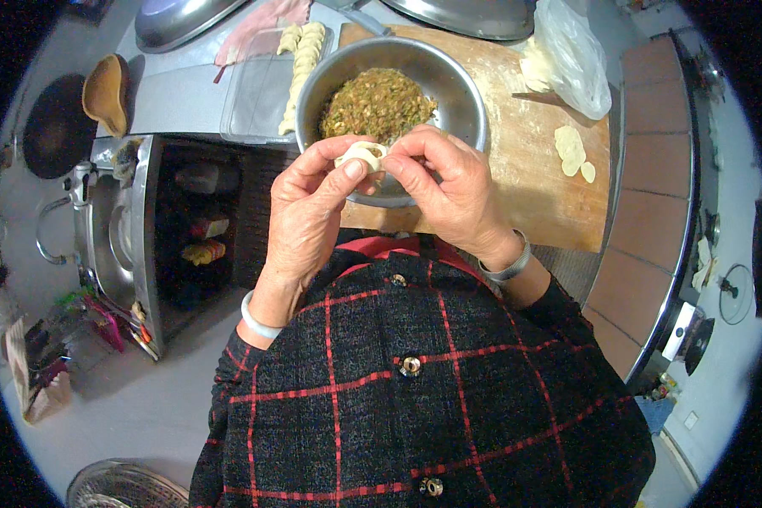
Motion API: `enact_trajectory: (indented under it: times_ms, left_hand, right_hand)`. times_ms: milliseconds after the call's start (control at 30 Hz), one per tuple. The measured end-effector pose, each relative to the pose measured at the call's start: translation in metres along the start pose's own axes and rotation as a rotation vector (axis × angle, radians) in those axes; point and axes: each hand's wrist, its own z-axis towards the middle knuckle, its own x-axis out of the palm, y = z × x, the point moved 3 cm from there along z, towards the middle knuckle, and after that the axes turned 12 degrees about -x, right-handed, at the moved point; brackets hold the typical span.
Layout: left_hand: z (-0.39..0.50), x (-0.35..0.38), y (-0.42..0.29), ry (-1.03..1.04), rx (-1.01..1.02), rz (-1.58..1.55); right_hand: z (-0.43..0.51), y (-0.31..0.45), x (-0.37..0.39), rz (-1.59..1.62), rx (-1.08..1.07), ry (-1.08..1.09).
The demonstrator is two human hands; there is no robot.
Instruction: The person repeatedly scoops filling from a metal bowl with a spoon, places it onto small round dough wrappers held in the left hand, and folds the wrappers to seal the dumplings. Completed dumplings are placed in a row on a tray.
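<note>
My left hand [317, 190] holds a partly folded dumpling [362, 154] between thumb and fingers, and a bit of filling shows in its opening. On the dumpling's right edge, my right hand [447, 184] pinches the dough between thumb and forefinger. Both hands are over the near rim of a steel bowl [454, 82]. Chopped brown-green filling [381, 101] is heaped in the bowl's left part. Several flat dough wrappers [570, 151] lie overlapping on the floured wooden board [521, 209] to the right.
Left of the bowl, a clear plastic tray [254, 95] holds a row of folded dumplings [305, 63]. A plastic bag [574, 63], some dough [536, 66] and a thin brown tool [538, 98] are at the board's upper right. A gourd ladle [105, 95] and sink [111, 235] are left.
</note>
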Motion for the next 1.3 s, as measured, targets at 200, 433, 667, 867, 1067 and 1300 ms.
enact_trajectory:
  times_ms: [200, 433, 667, 867, 1067, 1300]
  left_hand:
    - [0.0, -0.004, -0.001, -0.014, -0.013, -0.017]
    - [-0.001, -0.004, 0.005, -0.039, -0.038, -0.013]
    - [-0.001, -0.003, 0.005, -0.066, -0.002, 0.094]
    - [0.0, -0.003, 0.005, -0.049, 0.028, 0.158]
    - [0.0, -0.001, 0.003, -0.041, 0.012, 0.207]
    - [0.0, 0.002, 0.0, -0.038, -0.008, 0.359]
  right_hand:
    - [0.007, 0.008, 0.001, -0.077, -0.082, -0.012]
    - [0.006, 0.007, 0.007, -0.135, -0.102, -0.03]
    - [0.009, 0.009, 0.004, -0.234, -0.231, -0.003]
    - [0.008, 0.008, 0.005, -0.113, -0.133, -0.011]
    - [0.007, 0.003, 0.001, -0.248, -0.171, 0.043]
    - [0.009, 0.002, -0.005, -0.168, -0.12, 0.094]
